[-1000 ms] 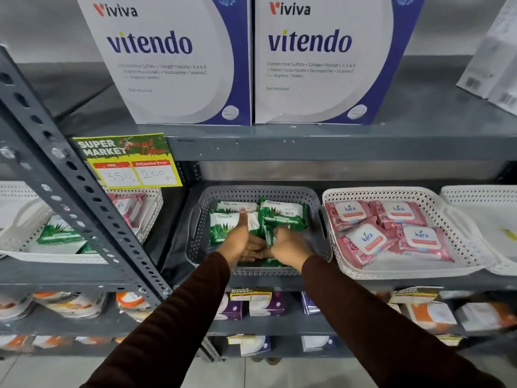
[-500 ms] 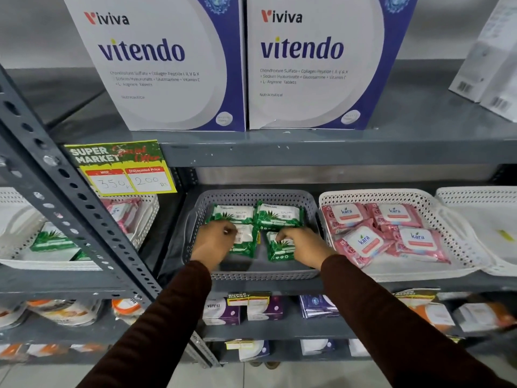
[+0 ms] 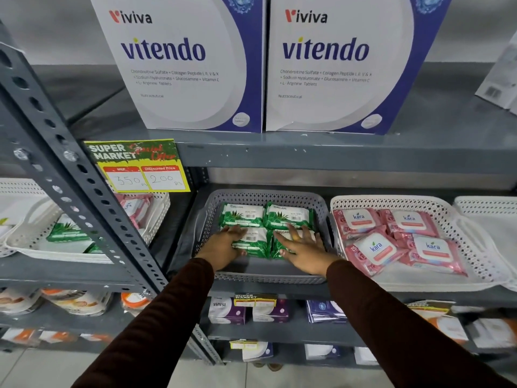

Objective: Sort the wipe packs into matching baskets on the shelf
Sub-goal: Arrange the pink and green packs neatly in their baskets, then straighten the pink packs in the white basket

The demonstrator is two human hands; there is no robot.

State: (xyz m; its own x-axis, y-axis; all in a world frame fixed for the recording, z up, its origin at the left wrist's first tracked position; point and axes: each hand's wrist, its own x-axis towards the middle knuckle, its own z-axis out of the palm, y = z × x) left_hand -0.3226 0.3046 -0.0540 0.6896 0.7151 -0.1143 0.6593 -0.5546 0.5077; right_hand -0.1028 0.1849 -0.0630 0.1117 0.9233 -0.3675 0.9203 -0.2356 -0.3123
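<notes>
A grey basket (image 3: pixel 265 196) on the middle shelf holds several green wipe packs (image 3: pixel 242 215) laid flat in two rows. My left hand (image 3: pixel 223 246) rests flat on the front left green pack. Spread fingers of my right hand (image 3: pixel 303 250) lie on the front right green pack (image 3: pixel 279 245). Neither hand grips anything. To the right, a white basket (image 3: pixel 391 201) holds several pink wipe packs (image 3: pixel 409 222). A white basket (image 3: pixel 159 204) in the left bay contains both green packs (image 3: pixel 65 231) and pink packs (image 3: pixel 134 205).
A slanted grey shelf upright (image 3: pixel 70 189) crosses the left bay. A yellow price tag (image 3: pixel 137 165) hangs from the upper shelf, which carries two big white-and-blue boxes (image 3: pixel 184 63). Another white basket (image 3: pixel 486 205) sits at far right. Small boxes fill the lower shelves.
Both hands let go of the green packs they were bunching together and now press flat on the front row, which lies tidy in the grey basket. The view moved closer.
</notes>
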